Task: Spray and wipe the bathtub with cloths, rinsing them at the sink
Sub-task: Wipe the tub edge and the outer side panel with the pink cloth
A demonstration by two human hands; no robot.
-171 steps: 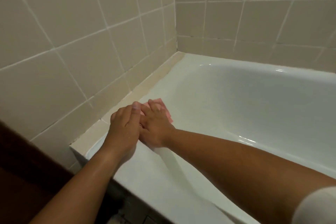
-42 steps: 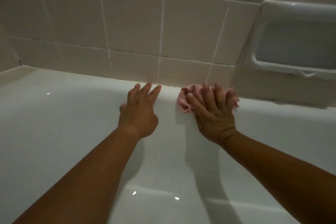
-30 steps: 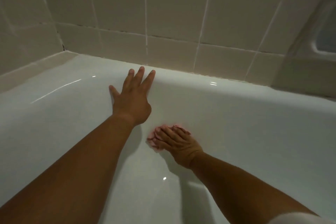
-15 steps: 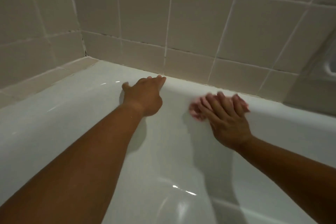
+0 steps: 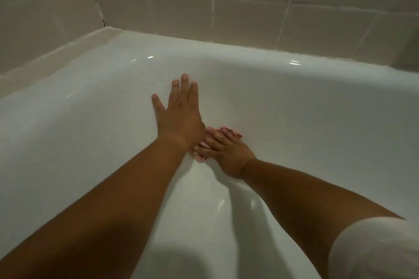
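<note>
Well below the far rim of the bathtub [image 5: 294, 102], the right hand [image 5: 226, 154] presses the pink cloth [image 5: 235, 134] flat against the inner wall. Nearer that rim, the left hand [image 5: 179, 115] braces, fingers spread. On glossy, likely wet enamel, that bracing palm could slip.

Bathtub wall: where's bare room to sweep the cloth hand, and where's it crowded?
Bare: the stretch of bathtub wall right of the right hand, up to the rim under the tiles; also the slope left of the left hand toward the corner. Crowded: the middle, where the left wrist overlaps the right hand and pink cloth.
</note>
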